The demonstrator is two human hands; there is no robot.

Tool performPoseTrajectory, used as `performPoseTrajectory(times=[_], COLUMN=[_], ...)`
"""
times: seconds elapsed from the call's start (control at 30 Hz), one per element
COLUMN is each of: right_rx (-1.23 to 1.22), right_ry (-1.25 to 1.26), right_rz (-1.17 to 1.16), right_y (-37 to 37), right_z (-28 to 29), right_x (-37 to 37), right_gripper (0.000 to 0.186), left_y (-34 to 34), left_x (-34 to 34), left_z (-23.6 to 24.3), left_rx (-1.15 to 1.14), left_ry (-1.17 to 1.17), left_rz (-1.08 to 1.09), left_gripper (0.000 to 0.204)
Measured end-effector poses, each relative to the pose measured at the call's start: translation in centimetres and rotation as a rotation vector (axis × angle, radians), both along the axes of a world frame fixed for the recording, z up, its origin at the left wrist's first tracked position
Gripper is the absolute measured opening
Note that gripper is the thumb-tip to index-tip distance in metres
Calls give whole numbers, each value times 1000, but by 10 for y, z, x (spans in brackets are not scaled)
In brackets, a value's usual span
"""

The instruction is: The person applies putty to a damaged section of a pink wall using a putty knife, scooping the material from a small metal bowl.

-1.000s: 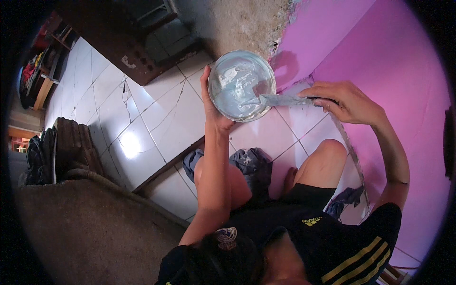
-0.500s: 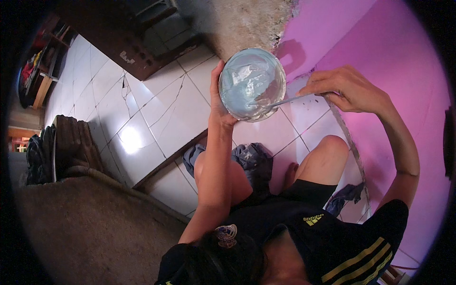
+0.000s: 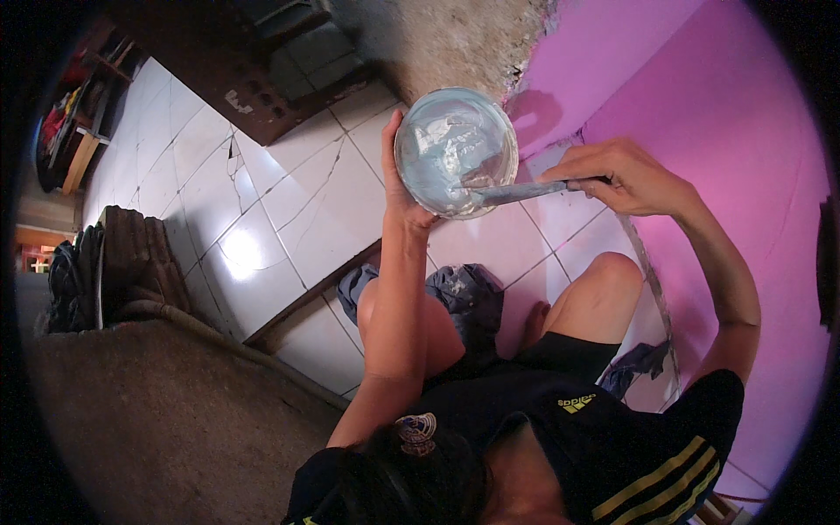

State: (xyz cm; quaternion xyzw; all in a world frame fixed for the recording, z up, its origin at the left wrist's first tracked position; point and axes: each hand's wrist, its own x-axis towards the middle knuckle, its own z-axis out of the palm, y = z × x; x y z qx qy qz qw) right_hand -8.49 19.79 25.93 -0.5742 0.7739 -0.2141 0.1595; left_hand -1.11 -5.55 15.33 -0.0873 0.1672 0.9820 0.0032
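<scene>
My left hand (image 3: 401,184) grips a round tub (image 3: 514,144) from its left side and underneath, its open mouth facing up toward me. Pale blue-white, thick paint or paste (image 3: 437,157) coats the inside, with creamy ridges in the middle. Between the fingers and thumb of my right hand (image 3: 626,175) is a flat, narrow stick-like tool (image 3: 525,191), grey-blue and smeared. Its far end dips into the paste near the tub's lower right rim. Whether it is a brush or a spatula I cannot tell.
A purple-pink wall (image 3: 726,149) rises close on my right, with a bare rough patch (image 3: 455,39) ahead. Dark wooden furniture (image 3: 210,66) stands far left on cracked white tiles (image 3: 319,210). Dark cloths (image 3: 468,293) lie by my legs, beside a floor step (image 3: 315,297).
The tub has shifted slightly left. My right hand has moved a little left and lower, turning the tool so its broad face shows and its end reaches further into the tub.
</scene>
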Motion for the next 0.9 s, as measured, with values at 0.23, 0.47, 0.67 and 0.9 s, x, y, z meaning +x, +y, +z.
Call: performPoseTrajectory(times=[0.23, 0.47, 0.67, 0.9], right_rx=[-128, -188, -174, -318], right_ry=[-420, -643, -860, -1137], right_rz=[-128, -210, -223, -364], right_y=[1, -19, -34, -38], right_z=[-52, -78, -93, -106], right_x=[-5, -1, -1, 7], right_gripper=[38, 32, 33, 35], left_y=[1, -12, -16, -21], left_x=[0, -5, -7, -12], left_z=[-2, -22, -27, -31], left_rx=[-42, -50, -85, -73], left_ry=[-55, -90, -105, -142], left_rz=[105, 170, 260, 393], left_gripper=[61, 59, 58, 65])
